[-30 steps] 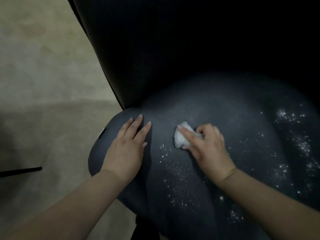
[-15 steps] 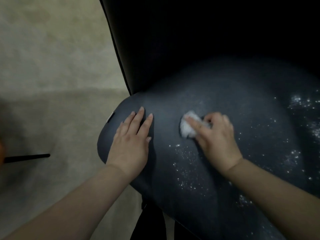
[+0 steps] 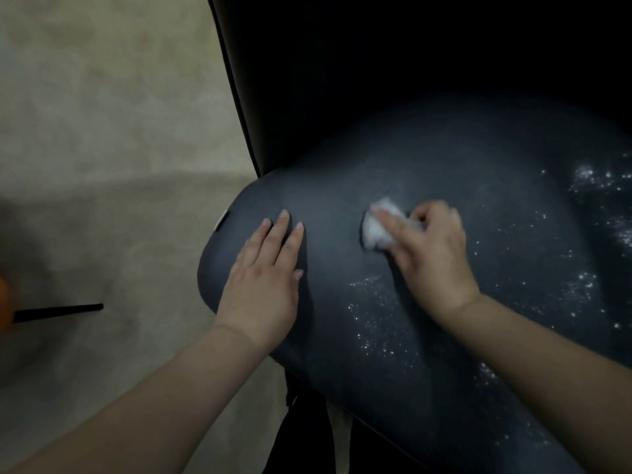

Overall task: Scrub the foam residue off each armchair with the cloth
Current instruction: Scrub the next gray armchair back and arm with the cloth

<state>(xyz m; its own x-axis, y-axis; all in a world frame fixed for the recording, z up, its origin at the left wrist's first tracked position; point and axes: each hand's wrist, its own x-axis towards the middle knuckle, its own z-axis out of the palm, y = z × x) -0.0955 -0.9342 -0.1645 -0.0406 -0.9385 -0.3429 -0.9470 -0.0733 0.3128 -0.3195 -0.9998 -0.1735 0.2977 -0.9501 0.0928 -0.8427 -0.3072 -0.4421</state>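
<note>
Smearing is the main risk judged from this moment: the cloth (image 3: 378, 225) is bunched into a small wad, so little clean surface is offered, and foam residue (image 3: 372, 316) could be pushed across the dark upholstery rather than lifted. Patches could also be missed, since white flecks are scattered widely, with one cluster just below the right hand (image 3: 432, 254) and a denser one (image 3: 595, 186) well apart toward the right edge of the seat, where the light is poor. A slip of the wad from under the fingertips (image 3: 383, 217) is possible if pressure is applied only at its near edge.

The cloth is held by the right hand, with fingers curled round it and one finger laid across its top; it is pressed on the armchair seat (image 3: 444, 165), near the middle-left of the cushion and just below the dark backrest (image 3: 376, 63). Its outline is blurred, so a long axis is hard to judge; the wad seems roughly as wide as long, and it points away from the person toward the backrest.

The left hand (image 3: 265, 278) is laid flat on the seat's left edge, fingers straight and gripping nothing, apparently as a brace. A thin black rod (image 3: 58, 312) is seen on the floor (image 3: 102, 131).
</note>
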